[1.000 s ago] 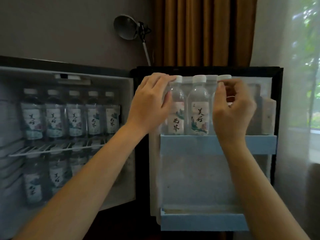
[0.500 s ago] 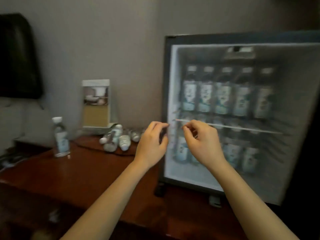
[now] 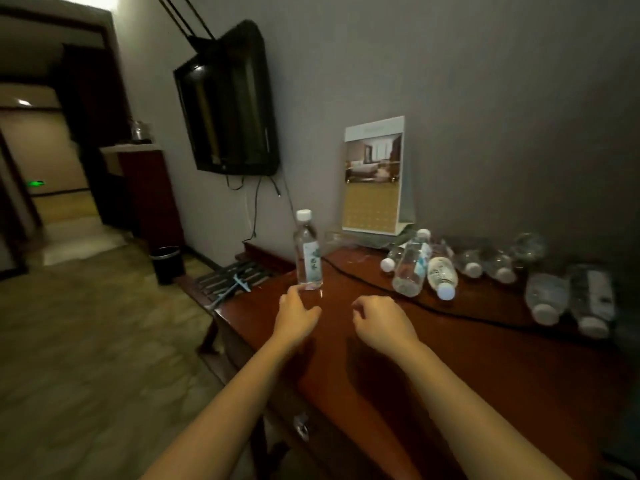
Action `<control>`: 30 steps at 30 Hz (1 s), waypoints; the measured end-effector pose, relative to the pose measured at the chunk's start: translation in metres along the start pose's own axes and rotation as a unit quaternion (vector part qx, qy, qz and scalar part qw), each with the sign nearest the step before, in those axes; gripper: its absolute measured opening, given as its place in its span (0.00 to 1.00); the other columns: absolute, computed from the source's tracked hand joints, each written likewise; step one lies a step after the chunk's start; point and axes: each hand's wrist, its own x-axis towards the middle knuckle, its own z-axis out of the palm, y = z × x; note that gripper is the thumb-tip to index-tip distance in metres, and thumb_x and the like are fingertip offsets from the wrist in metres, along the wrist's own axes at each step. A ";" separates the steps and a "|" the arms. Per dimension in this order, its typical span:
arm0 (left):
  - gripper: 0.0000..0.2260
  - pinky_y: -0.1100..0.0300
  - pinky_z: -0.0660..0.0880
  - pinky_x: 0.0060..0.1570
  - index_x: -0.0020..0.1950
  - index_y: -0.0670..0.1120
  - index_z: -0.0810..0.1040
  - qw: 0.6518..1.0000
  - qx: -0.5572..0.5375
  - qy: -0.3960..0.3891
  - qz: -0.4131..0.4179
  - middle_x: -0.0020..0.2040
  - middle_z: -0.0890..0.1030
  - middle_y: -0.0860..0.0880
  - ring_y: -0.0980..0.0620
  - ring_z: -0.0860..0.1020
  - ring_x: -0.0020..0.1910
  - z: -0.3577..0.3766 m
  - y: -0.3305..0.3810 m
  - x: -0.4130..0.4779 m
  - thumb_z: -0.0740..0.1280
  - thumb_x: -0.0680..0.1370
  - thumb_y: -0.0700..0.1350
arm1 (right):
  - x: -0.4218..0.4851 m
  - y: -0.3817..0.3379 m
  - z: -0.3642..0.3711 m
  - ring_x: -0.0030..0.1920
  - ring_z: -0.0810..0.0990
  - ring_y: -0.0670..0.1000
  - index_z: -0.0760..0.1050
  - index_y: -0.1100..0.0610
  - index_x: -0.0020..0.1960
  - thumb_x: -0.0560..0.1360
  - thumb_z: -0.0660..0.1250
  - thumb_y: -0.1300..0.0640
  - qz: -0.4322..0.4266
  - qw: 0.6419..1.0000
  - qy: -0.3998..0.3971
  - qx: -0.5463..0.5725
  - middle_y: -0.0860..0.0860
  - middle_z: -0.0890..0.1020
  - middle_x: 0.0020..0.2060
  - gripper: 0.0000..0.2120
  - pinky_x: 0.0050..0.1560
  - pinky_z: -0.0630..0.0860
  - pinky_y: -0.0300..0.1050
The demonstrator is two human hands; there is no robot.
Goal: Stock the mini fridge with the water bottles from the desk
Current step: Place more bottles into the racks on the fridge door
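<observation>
Since half a second ago both my arms have swung left, away from the mini fridge, and they now hang low over the wooden worktop [image 3: 485,375]. My left grip [image 3: 298,317] is apart, fingers stretched toward the foot of the upright water bottle [image 3: 307,251] near the worktop's left end; I cannot tell whether they touch it. My right grip [image 3: 381,322] is loosely curled around nothing. More water bottles [image 3: 412,268] lie heaped on their sides further right, below the brochure stand [image 3: 374,174].
</observation>
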 end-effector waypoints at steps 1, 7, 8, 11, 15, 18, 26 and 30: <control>0.24 0.60 0.68 0.55 0.70 0.45 0.64 1.000 -0.008 0.000 -0.025 0.67 0.66 0.43 0.45 0.71 0.62 0.001 -0.007 0.012 0.66 0.75 0.42 | 0.013 0.002 0.009 0.60 0.77 0.54 0.75 0.55 0.61 0.78 0.58 0.52 0.003 1.000 -0.026 -0.009 0.53 0.79 0.59 0.15 0.58 0.75 0.49; 0.37 0.48 0.68 0.65 0.73 0.45 0.57 0.991 -0.102 0.021 -0.088 0.71 0.64 0.42 0.43 0.68 0.67 0.019 -0.032 0.086 0.74 0.70 0.47 | 0.056 0.013 0.042 0.61 0.75 0.56 0.72 0.56 0.66 0.78 0.55 0.39 -0.020 0.982 -0.149 -0.118 0.55 0.77 0.61 0.26 0.59 0.74 0.50; 0.39 0.47 0.68 0.66 0.73 0.45 0.56 0.990 -0.110 0.028 -0.088 0.71 0.63 0.42 0.42 0.67 0.68 0.024 -0.032 0.097 0.75 0.69 0.48 | 0.060 0.012 0.042 0.60 0.76 0.56 0.72 0.56 0.65 0.77 0.55 0.38 -0.027 0.980 -0.147 -0.131 0.55 0.78 0.60 0.27 0.58 0.74 0.50; 0.43 0.46 0.68 0.66 0.75 0.46 0.54 0.987 -0.132 0.049 -0.075 0.72 0.63 0.42 0.42 0.67 0.68 0.038 -0.030 0.123 0.76 0.68 0.46 | 0.071 0.011 0.038 0.62 0.74 0.58 0.67 0.55 0.69 0.77 0.55 0.38 -0.041 0.977 -0.151 -0.143 0.56 0.76 0.63 0.28 0.58 0.73 0.52; 0.34 0.54 0.75 0.51 0.70 0.45 0.60 0.968 -0.224 0.066 -0.092 0.64 0.73 0.41 0.45 0.76 0.57 0.052 -0.026 0.139 0.74 0.70 0.42 | 0.075 0.016 0.038 0.64 0.72 0.59 0.59 0.53 0.74 0.78 0.55 0.39 -0.047 0.977 -0.158 -0.133 0.57 0.74 0.65 0.29 0.59 0.71 0.52; 0.30 0.54 0.74 0.50 0.67 0.45 0.63 0.977 -0.185 0.069 -0.080 0.62 0.75 0.43 0.45 0.76 0.57 0.050 -0.030 0.136 0.74 0.70 0.42 | 0.074 0.022 0.040 0.63 0.73 0.59 0.57 0.52 0.75 0.78 0.55 0.40 -0.044 0.980 -0.151 -0.120 0.57 0.74 0.64 0.29 0.58 0.72 0.52; 0.26 0.62 0.74 0.47 0.62 0.50 0.69 0.990 -0.106 -0.085 0.033 0.55 0.77 0.52 0.53 0.77 0.52 0.022 -0.027 0.073 0.76 0.67 0.43 | 0.060 0.015 0.041 0.60 0.75 0.60 0.38 0.53 0.77 0.78 0.52 0.37 -0.012 0.987 -0.151 -0.046 0.59 0.76 0.63 0.38 0.55 0.72 0.52; 0.29 0.62 0.74 0.52 0.65 0.49 0.69 0.981 -0.091 -0.164 0.043 0.58 0.77 0.52 0.53 0.77 0.57 0.005 -0.015 0.025 0.76 0.67 0.43 | 0.039 0.025 0.029 0.67 0.71 0.55 0.37 0.52 0.77 0.75 0.63 0.39 0.033 0.968 -0.184 0.168 0.57 0.71 0.69 0.44 0.64 0.67 0.46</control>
